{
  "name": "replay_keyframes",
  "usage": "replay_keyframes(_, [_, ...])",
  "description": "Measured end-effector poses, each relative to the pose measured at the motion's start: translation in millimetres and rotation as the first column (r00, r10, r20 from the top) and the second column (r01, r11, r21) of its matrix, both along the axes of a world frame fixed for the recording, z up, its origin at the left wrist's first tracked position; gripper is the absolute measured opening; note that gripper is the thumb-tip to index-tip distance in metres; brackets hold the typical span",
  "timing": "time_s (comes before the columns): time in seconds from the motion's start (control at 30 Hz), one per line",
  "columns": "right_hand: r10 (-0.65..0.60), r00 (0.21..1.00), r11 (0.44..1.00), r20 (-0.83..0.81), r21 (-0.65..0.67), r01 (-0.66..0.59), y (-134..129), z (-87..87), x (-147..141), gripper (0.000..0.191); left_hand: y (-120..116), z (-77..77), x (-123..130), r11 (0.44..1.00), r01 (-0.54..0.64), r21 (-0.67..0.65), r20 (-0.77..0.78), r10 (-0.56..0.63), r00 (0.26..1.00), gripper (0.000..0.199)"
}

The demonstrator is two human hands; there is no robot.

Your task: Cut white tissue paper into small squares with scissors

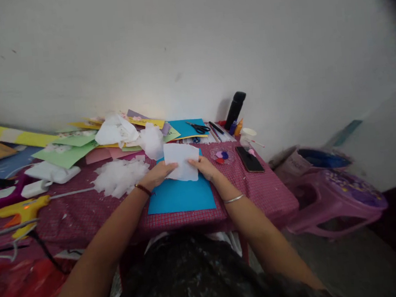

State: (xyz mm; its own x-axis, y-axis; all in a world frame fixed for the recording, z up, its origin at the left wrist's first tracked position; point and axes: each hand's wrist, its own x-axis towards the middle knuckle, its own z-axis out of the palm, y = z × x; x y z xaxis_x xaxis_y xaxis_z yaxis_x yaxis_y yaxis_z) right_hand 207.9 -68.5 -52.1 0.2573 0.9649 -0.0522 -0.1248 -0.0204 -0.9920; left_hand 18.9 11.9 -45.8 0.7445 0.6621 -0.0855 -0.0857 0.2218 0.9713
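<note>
Between my two hands is a piece of white paper (pixel 182 163) with uneven edges, held over a blue sheet (pixel 181 197) on the table. My left hand (pixel 161 171) pinches its left edge, thumb on top. On the opposite edge, my right hand (pixel 205 166) grips it the same way, and the fingers beneath are hidden. A heap of torn white pieces (pixel 119 177) lies left of my left hand. Just behind the paper sits a fluffy white wad (pixel 152 141).
Left on the checked tablecloth (pixel 74 216) lies a yellow glue gun (pixel 25 212) with cables. Coloured papers (pixel 65 152) are piled behind. Scissors (pixel 198 128), a black bottle (pixel 236 107), a paint palette (pixel 222 155) and a phone (pixel 250 159) are rightward. A pink stool (pixel 336 205) stands beyond the table.
</note>
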Motion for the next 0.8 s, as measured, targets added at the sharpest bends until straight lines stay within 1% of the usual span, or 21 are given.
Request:
replay_keyframes(0.17, [-0.045,0.998,0.999,-0.038,0.025,0.046,2.4,-0.7,-0.8,0.024,-1.6,4.9,-0.1,0.999,-0.026,0.019,-0.020,0.026,0.999,0.036])
replay_keyframes(0.23, [-0.047,0.998,0.998,-0.041,0.026,0.048,2.6,-0.3,-0.5,0.023,-0.4,5.4,-0.3,0.998,-0.059,0.029,-0.021,0.059,0.998,0.039])
replay_keyframes(0.37, [-0.014,0.999,1.000,-0.040,0.025,0.015,0.3,2.7,-1.5,0.024,5.2,2.8,-1.3,0.987,-0.149,0.056,-0.027,0.151,0.988,0.036])
replay_keyframes(0.57, [0.000,0.999,0.999,-0.033,0.033,0.001,-0.3,2.7,-1.2,0.021,3.5,4.9,-1.9,0.987,-0.148,0.057,-0.034,0.150,0.988,0.033])
replay_keyframes(0.8, [-0.006,0.998,0.997,-0.063,0.071,0.011,6.1,-4.0,4.2,0.017,4.8,8.5,2.2,0.979,-0.205,0.005,0.031,0.205,0.978,0.025])
